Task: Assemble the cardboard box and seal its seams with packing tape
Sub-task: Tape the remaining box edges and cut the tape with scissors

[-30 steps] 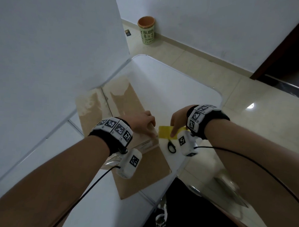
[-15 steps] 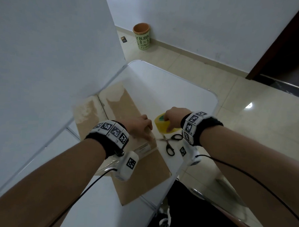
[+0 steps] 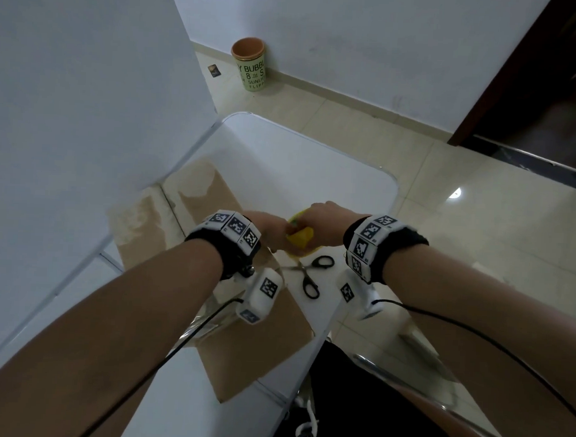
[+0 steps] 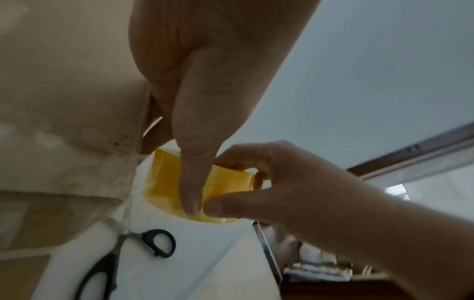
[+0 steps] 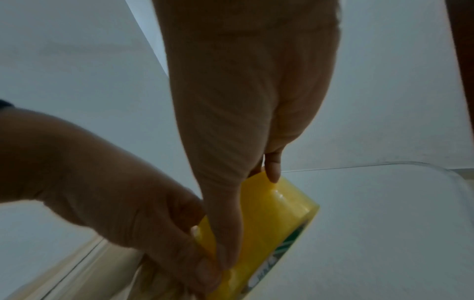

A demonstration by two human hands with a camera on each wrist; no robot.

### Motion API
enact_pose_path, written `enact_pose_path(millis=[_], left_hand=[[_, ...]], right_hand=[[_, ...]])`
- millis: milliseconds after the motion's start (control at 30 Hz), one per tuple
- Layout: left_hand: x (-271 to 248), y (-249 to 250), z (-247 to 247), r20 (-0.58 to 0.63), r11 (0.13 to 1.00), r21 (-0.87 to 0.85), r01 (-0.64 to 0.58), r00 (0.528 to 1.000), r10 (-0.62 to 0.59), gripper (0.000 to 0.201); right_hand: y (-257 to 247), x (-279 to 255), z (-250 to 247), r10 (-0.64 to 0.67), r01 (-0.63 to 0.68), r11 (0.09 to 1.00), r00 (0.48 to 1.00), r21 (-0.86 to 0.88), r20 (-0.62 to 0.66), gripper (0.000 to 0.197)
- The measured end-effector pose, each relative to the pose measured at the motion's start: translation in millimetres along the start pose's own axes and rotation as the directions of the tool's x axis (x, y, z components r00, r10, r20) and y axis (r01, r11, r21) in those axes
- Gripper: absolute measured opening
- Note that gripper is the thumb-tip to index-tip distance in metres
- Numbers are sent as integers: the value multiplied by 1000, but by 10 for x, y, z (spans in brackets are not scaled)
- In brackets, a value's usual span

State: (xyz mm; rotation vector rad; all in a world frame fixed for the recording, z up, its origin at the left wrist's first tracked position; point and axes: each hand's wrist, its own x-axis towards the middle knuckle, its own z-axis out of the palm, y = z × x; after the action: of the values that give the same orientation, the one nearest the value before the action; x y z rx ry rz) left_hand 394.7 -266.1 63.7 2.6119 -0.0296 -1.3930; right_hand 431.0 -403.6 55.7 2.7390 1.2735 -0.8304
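Note:
A flattened brown cardboard box (image 3: 211, 198) lies on the white table (image 3: 315, 166), running from the wall side down to the near edge. Just right of it, my right hand (image 3: 323, 220) grips the yellow tape roll (image 3: 300, 238), thumb on the outer face and a finger over the rim. My left hand (image 3: 273, 224) meets it there. In the right wrist view the left hand (image 5: 200, 249) pinches the outer layer of the tape roll (image 5: 277, 213). In the left wrist view, the tape roll (image 4: 164, 182) is held on edge just above the tabletop.
Black-handled scissors (image 3: 310, 275) lie on the table just below the roll, by the cardboard's right edge, and appear again (image 4: 159, 243). A white wall (image 3: 86, 110) borders the table's left. A green bin (image 3: 250, 64) stands on the floor beyond.
My right hand picked the tape roll up from beside the scissors and tipped it on edge. My left hand left the cardboard and came over to pinch the roll.

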Motion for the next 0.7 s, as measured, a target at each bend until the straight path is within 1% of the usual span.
enact_pose_path(millis=[33, 67, 100, 133, 167, 200, 233, 267, 300, 333, 367, 400, 467, 533, 600, 633, 700], left_hand=[[13, -17, -7, 1, 999, -44, -12, 1000, 12, 68], [20, -43, -8, -18, 996, -90, -21, 1000, 20, 67], [18, -66, -9, -46, 990, -134, -32, 999, 26, 67], [17, -78, -6, -70, 983, -177, -40, 997, 28, 68], [17, -86, 2, -85, 975, -216, -48, 996, 30, 69], [16, -86, 8, -90, 966, -251, -57, 995, 36, 71], [23, -88, 16, -90, 958, -279, -66, 995, 42, 72], [25, -91, 14, -90, 951, -300, -77, 995, 52, 71], [20, -96, 8, -93, 944, -318, -90, 994, 63, 68], [19, -103, 3, -97, 938, -333, -100, 993, 71, 65], [18, -109, 1, -105, 931, -348, -111, 991, 79, 61], [27, -116, 8, -110, 925, -362, -120, 990, 85, 59], [46, -123, 31, -119, 914, -385, -129, 989, 90, 55], [65, -134, 46, -142, 903, -407, -139, 986, 88, 50], [81, -148, 48, -161, 893, -423, -153, 983, 93, 47], [82, -154, 47, -162, 888, -432, -157, 982, 95, 47], [85, -168, 44, -157, 874, -456, -165, 982, 104, 45]], right_hand=[[44, -18, -7, 13, -11, 996, 1000, 84, -21, 34], [100, -36, -1, 45, -24, 973, 995, 230, -87, 31], [167, -55, 12, 119, -27, 913, 972, 407, -202, 28], [253, -65, 47, 247, -17, 825, 910, 565, -333, 24], [333, -75, 112, 409, -26, 735, 814, 678, -412, 17], [402, -93, 198, 553, -68, 651, 724, 756, -412, 15], [454, -103, 307, 645, -143, 587, 678, 797, -353, 17], [488, -109, 440, 678, -228, 554, 682, 801, -275, 21], [499, -113, 594, 665, -310, 559, 721, 769, -192, 23], [490, -118, 750, 624, -369, 595, 772, 714, -122, 26], [458, -117, 884, 569, -394, 645, 819, 655, -68, 28], [419, -107, 998, 508, -386, 699, 860, 602, -39, 29], [324, -61, 1177, 395, -324, 779, 919, 537, -18, 28], [239, 10, 1318, 313, -275, 830, 950, 486, 4, 37], [192, 68, 1435, 259, -247, 887, 966, 390, 23, 50], [183, 89, 1482, 247, -240, 913, 969, 329, 20, 55], [159, 112, 1532, 259, -253, 943, 966, 218, 2, 59]])
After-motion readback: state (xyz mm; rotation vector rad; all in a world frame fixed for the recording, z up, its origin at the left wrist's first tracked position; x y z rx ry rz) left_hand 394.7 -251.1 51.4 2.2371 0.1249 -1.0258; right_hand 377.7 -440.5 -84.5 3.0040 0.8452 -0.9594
